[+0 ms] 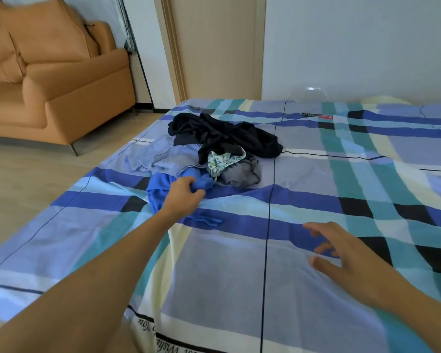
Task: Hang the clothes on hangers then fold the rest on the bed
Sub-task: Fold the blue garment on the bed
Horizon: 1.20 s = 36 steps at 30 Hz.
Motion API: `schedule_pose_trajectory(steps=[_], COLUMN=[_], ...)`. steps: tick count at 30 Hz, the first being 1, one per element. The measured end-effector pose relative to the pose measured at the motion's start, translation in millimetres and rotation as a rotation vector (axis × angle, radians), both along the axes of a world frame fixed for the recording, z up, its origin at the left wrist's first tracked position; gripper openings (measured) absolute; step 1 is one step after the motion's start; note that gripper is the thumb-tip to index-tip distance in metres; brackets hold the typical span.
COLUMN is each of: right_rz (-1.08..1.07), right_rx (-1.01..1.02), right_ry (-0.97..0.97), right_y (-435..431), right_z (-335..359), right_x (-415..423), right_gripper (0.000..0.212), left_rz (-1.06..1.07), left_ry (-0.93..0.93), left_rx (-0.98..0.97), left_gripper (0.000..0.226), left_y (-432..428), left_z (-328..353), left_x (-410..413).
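Laundry day, first pick: my left hand curls its fingers round a bunch of the bright blue garment at the near edge of the clothes pile on the bed. My right hand hangs low over the bedcover well to the right of that grip. Its fingers are spread and loose and hold nothing, and I cannot tell whether their tips touch the cloth. The main risk, as I judge it, is a snag. The floral piece and the grey garment lie just beyond my left fingertips, against the blue cloth, and the dark garment is heaped behind them. A quick pull could drag all three along or topple the heap. The light blue shirt sits just past my knuckles on the side nearest the bed's edge, so a tug that way could slide it to the floor. The garment nearly matches the cover's blue stripe beneath my wrist, and I could pinch bedcover with it. Lifted by one bunched fistful, it would hang twisted, its shoulders hard to find. No hanger is in view.
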State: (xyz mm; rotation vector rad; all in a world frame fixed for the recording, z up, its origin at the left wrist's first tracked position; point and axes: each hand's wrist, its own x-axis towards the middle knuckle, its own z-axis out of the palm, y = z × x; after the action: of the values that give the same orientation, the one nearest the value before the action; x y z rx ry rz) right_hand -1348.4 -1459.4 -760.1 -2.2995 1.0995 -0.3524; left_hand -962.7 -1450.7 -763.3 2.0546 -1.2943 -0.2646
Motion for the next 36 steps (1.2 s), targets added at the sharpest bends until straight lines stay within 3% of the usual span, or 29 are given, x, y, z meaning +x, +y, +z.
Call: schedule_pose_trajectory(steps=[3,8,11,12,14,16,18,20,22,25,29,31,33,36], right_rz=[-0.044,-0.034,-0.028,-0.033,-0.113,-0.247,-0.374,-0.465,-0.526,-0.599,-0.660,-0.663,-0.605,-0.545], right_rx=[0.036,0.243,0.286,0.297,0.297,0.258,0.283,0.417,0.534,0.665,0.740,0.728,0.682,0.600], right_ry=[-0.073,-0.310,-0.437,-0.427,-0.312,-0.296,-0.453,-0.694,-0.864,-0.913,-0.950,-1.008,-1.032,-0.858], right_y=[0,10,18,22,26,27,26,23,21,16,11,8,6,7], right_z=[-2,6,7,12,18,25,35,46,56,62,53,53,57,57], right_x=[4,15,17,15,11,4,0,-3,-6,-14,-21,-22,-24,-28], right_gripper=[0.070,0.104,0.090,0.077,0.026,0.022,0.011,0.008,0.017,0.033,0.038,0.039,0.042,0.052], left_rz=[-0.306,-0.867,-1.130,-1.141,-1.071,-0.911,-0.746,-0.727,-0.815,-0.916,-0.876,-0.786,-0.690,-0.583], left_ry=[0.130,0.350,0.398,0.418,0.519,0.555,0.430,0.267,0.242,0.322,0.134,0.134,0.301,0.719], left_rx=[-0.039,0.095,0.137,0.141,0.077,0.021,0.110,0.281,0.380,0.364,0.173,0.088,0.004,-0.116], left_gripper=[0.030,0.016,0.034,0.026,0.012,0.034,0.061,0.079,0.081,0.070,0.026,0.032,0.029,0.025], left_y=[13,62,84,86,83,72,61,58,61,69,73,70,64,57], left_z=[49,93,103,104,104,98,85,70,59,55,40,37,45,68], left_x=[-51,-147,-193,-199,-199,-184,-164,-148,-148,-157,-173,-179,-180,-179])
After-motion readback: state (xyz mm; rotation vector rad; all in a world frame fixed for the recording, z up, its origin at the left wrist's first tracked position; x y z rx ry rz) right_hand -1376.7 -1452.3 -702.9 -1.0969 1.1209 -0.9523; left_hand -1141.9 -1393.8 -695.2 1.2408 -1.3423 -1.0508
